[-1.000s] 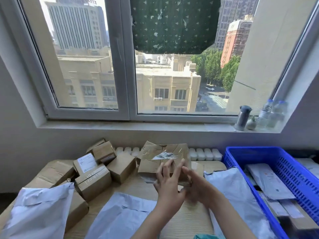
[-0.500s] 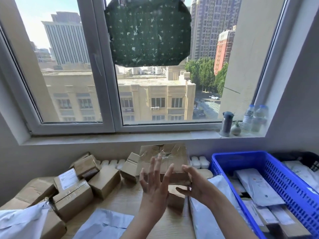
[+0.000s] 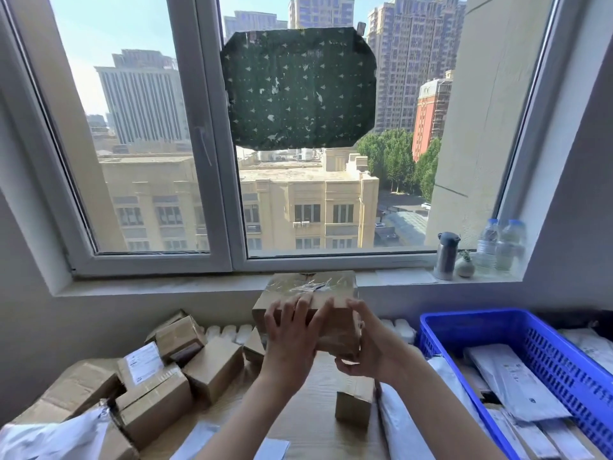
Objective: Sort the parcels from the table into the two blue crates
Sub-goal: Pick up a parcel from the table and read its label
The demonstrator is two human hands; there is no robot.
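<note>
While the left hand [image 3: 292,343] presses spread fingers [image 3: 288,314] against the box [image 3: 331,328] and the right hand [image 3: 370,355] grips its corner, slick tape [image 3: 308,287] may let it slip.

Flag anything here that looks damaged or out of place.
The box held up between left hand and right hand has wrinkled clear tape and a torn label scrap on top. A green sheet stuck on the window shows pale flaked patches.
</note>
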